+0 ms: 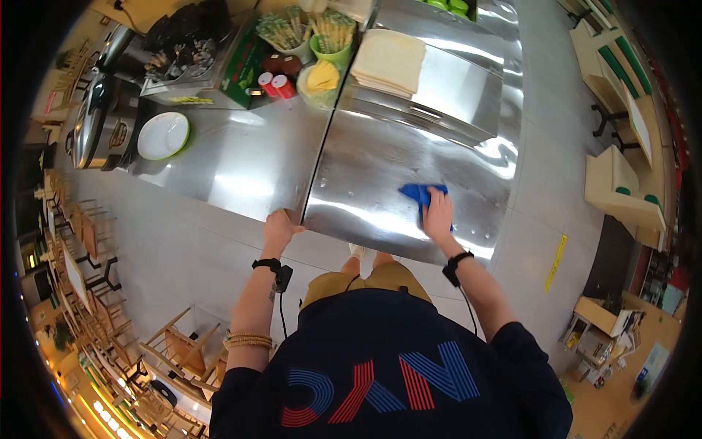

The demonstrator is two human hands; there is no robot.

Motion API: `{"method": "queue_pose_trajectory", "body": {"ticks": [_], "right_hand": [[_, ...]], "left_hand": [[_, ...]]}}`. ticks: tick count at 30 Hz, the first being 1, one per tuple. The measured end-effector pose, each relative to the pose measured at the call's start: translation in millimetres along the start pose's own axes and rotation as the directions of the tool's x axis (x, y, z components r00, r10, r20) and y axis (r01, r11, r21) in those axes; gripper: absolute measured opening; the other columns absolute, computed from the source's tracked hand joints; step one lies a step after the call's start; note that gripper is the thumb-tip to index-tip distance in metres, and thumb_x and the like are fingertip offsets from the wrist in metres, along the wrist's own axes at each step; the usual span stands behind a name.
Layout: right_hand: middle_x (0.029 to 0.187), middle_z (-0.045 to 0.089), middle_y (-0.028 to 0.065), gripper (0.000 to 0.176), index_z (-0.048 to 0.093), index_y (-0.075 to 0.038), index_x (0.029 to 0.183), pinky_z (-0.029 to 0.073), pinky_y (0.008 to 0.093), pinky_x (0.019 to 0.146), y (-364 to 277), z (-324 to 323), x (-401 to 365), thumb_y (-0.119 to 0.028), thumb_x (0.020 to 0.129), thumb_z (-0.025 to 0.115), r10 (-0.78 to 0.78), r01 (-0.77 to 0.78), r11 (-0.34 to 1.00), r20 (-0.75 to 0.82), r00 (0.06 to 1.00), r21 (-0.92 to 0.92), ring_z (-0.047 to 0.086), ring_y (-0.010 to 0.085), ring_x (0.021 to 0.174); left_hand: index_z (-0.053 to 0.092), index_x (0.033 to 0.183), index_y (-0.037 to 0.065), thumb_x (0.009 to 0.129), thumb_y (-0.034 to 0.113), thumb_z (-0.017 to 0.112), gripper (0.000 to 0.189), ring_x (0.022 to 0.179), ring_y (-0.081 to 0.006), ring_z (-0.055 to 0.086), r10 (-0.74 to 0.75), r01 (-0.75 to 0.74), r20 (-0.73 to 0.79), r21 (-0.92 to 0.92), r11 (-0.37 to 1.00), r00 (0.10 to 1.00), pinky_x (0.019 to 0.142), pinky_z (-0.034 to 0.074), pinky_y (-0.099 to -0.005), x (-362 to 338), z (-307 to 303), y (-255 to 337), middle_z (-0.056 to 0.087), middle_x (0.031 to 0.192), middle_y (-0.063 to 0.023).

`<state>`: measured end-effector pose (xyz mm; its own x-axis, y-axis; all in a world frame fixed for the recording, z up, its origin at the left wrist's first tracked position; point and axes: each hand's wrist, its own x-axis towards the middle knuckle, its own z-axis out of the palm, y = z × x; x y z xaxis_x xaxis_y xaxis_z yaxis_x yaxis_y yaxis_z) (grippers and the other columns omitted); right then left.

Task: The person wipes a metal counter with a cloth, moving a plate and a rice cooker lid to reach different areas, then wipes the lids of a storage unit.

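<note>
On the right half of the steel counter (365,168), my right hand (439,216) is closed on a blue cloth (418,193) and presses it against the metal. Part of the cloth spreads out to the left of my fingers. Small droplets or specks dot the steel around it. My left hand (280,228) rests at the counter's front edge, near the seam between the two counter sections. Its fingers curl at the edge, and whether they grip it is hard to make out.
A steel box (461,95) bears folded beige cloths (387,62). Toward the back left are a white-green bowl (163,136), a large cooker (110,124), red cans (281,85), and tubs of wrapped sticks (333,36). Wooden chairs (175,347) stand behind on the left.
</note>
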<state>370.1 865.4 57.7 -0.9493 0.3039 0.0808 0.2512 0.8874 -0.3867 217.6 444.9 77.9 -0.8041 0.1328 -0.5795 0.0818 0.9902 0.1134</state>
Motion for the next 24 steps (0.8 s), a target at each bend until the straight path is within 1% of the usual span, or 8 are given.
{"method": "queue_pose_trajectory", "body": {"ticks": [2,4,6,8,12,16,19,24], "right_hand": [[0.114,0.062,0.0158,0.042,0.055,-0.009,0.128,0.045,0.051,0.089,-13,20,57,-0.011,0.087,0.066,0.053,-0.053,0.999,-0.078,0.996,-0.001,0.057,0.0383,0.108],[0.115,0.063,0.014,0.041,0.056,-0.012,0.127,0.046,0.0524,0.088,-42,36,109,-0.013,0.088,0.067,0.205,-0.21,0.975,-0.078,0.976,-0.068,0.058,0.0369,0.11],[0.115,0.064,0.0113,0.035,0.058,-0.015,0.126,0.046,0.0533,0.089,-73,63,146,-0.015,0.091,0.06,0.209,-0.233,0.962,-0.169,0.963,-0.139,0.06,0.0357,0.108],[0.114,0.064,0.0106,0.031,0.059,-0.015,0.123,0.047,0.0533,0.089,-117,82,165,-0.016,0.092,0.058,0.189,-0.208,0.967,-0.132,0.973,-0.149,0.06,0.0341,0.108],[0.111,0.064,0.0084,0.025,0.058,-0.018,0.115,0.046,0.0486,0.087,-208,101,137,-0.016,0.09,0.06,-0.149,0.19,0.965,0.219,0.964,-0.179,0.059,0.0293,0.109],[0.105,0.061,0.0056,0.026,0.057,-0.018,0.112,0.041,0.0453,0.088,-263,108,52,-0.016,0.087,0.061,-0.397,0.42,0.908,0.327,0.858,0.001,0.056,0.0272,0.105],[0.103,0.059,0.0049,0.028,0.058,-0.018,0.114,0.041,0.0443,0.089,-253,114,1,-0.016,0.086,0.061,-0.565,0.554,0.822,0.302,0.768,0.13,0.054,0.0263,0.103],[0.104,0.059,0.0042,0.034,0.061,-0.02,0.12,0.042,0.0451,0.092,-192,75,-14,-0.016,0.086,0.063,-0.627,0.615,0.773,0.331,0.705,0.152,0.054,0.026,0.107]], "left_hand": [[0.067,0.102,0.003,0.065,0.041,0.095,0.06,0.109,-0.0334,0.066,-0.102,0.107,0.047,-0.132,0.985,0.994,0.089,0.057,-0.0424,-9,2,-5,0.07,0.111,-0.0174],[0.065,0.092,0.004,0.065,0.039,0.095,0.054,0.104,-0.0347,0.065,-0.074,0.075,0.011,-0.223,0.972,0.997,0.086,0.055,-0.0436,-8,11,-14,0.069,0.103,-0.0171],[0.061,0.085,0.004,0.066,0.036,0.095,0.05,0.1,-0.0358,0.063,0.022,-0.048,-0.099,-0.274,0.96,0.995,0.085,0.052,-0.0452,-8,21,-18,0.067,0.097,-0.0159],[0.059,0.085,0.004,0.067,0.031,0.094,0.048,0.101,-0.037,0.059,0.018,-0.057,-0.124,-0.322,0.945,0.992,0.088,0.049,-0.0454,-7,31,-23,0.065,0.097,-0.0158],[0.057,0.085,0.004,0.068,0.026,0.094,0.047,0.102,-0.0369,0.057,0.043,-0.118,-0.229,-0.324,0.939,0.973,0.087,0.048,-0.0448,-10,36,-21,0.063,0.099,-0.017],[0.056,0.089,0.004,0.068,0.024,0.094,0.047,0.103,-0.0368,0.054,0.044,-0.13,-0.241,-0.353,0.926,0.969,0.091,0.044,-0.0463,-7,38,-23,0.062,0.102,-0.0161],[0.055,0.094,0.004,0.067,0.022,0.094,0.05,0.101,-0.0356,0.054,0.146,-0.257,-0.449,-0.197,0.946,0.881,0.092,0.042,-0.0458,1,70,-36,0.061,0.101,-0.0143],[0.056,0.097,0.004,0.068,0.025,0.093,0.051,0.102,-0.0339,0.055,0.174,-0.262,-0.381,-0.192,0.946,0.908,0.093,0.041,-0.044,-3,67,-37,0.061,0.101,-0.0128]]}}
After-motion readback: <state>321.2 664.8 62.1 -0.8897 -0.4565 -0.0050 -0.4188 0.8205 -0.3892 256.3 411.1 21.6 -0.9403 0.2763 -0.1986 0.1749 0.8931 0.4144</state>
